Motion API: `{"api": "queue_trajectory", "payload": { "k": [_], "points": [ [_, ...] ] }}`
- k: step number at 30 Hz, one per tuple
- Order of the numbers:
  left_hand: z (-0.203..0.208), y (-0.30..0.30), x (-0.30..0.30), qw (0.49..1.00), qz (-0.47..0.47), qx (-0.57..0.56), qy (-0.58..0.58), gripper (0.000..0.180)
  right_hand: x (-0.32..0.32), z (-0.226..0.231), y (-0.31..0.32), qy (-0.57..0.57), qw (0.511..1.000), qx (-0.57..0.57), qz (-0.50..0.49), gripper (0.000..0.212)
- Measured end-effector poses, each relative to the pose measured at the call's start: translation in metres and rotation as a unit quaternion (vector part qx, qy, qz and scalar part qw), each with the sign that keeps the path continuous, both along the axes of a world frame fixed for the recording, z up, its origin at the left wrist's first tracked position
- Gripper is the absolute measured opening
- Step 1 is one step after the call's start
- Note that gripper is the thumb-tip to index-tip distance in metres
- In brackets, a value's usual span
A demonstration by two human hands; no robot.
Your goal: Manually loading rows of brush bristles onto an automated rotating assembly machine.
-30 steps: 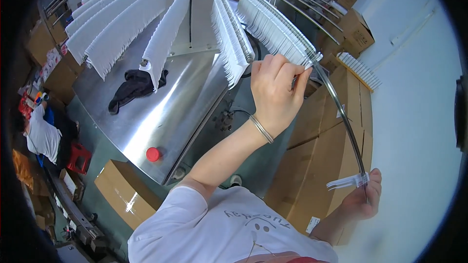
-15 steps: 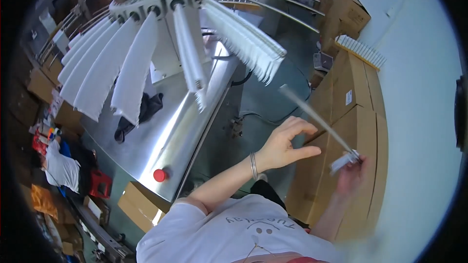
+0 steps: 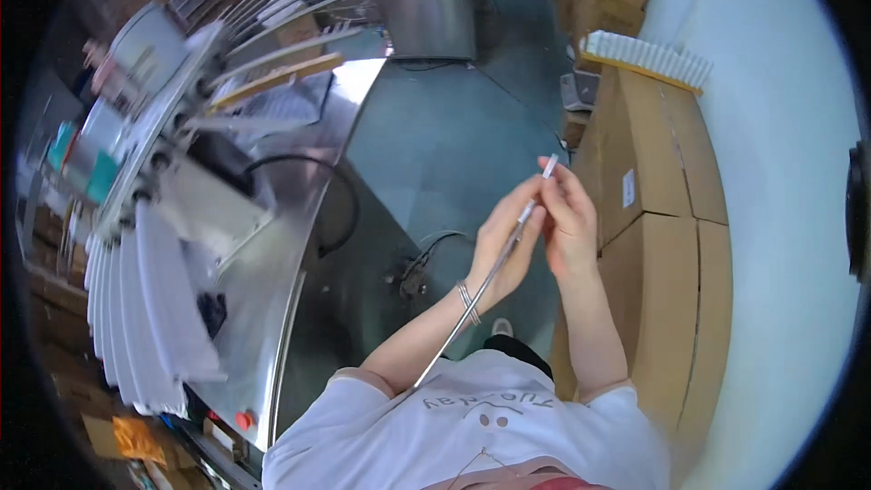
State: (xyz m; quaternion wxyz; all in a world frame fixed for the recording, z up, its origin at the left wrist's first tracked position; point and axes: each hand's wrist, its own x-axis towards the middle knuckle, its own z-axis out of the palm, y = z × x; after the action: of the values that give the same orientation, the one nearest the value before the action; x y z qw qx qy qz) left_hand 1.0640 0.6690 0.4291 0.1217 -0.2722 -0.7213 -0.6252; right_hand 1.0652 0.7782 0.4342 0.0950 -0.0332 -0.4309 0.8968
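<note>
Silvery metal makes up the slim rod (image 3: 445, 345) that I grasp in my left hand (image 3: 494, 234) near its upper end, in front of my shirt (image 3: 381, 431), well apart from the bench (image 3: 249, 363) on my left. My right hand (image 3: 571, 220) seems to pinch the small white piece (image 3: 550, 166) at the tip, though how it fits there is too small to tell. To do this well, I should brace the rod firmly with the left and use a light, straight touch with the right. My forearms (image 3: 590, 327) converge ahead of me, hands close together, the rod slanting down toward my left shoulder.
</note>
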Motion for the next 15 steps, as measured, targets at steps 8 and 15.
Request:
{"api": "queue_trajectory", "payload": {
  "k": [8,15],
  "points": [
    [-0.008,0.055,-0.191,0.956,0.278,-0.067,0.057,0.024,-0.081,-0.014,0.050,0.245,0.793,0.555,-0.055,0.057],
    [-0.024,0.054,-0.371,0.897,0.417,-0.051,0.137,0.021,-0.231,-0.030,0.049,0.378,0.671,0.622,-0.142,0.030]
  ]
}}
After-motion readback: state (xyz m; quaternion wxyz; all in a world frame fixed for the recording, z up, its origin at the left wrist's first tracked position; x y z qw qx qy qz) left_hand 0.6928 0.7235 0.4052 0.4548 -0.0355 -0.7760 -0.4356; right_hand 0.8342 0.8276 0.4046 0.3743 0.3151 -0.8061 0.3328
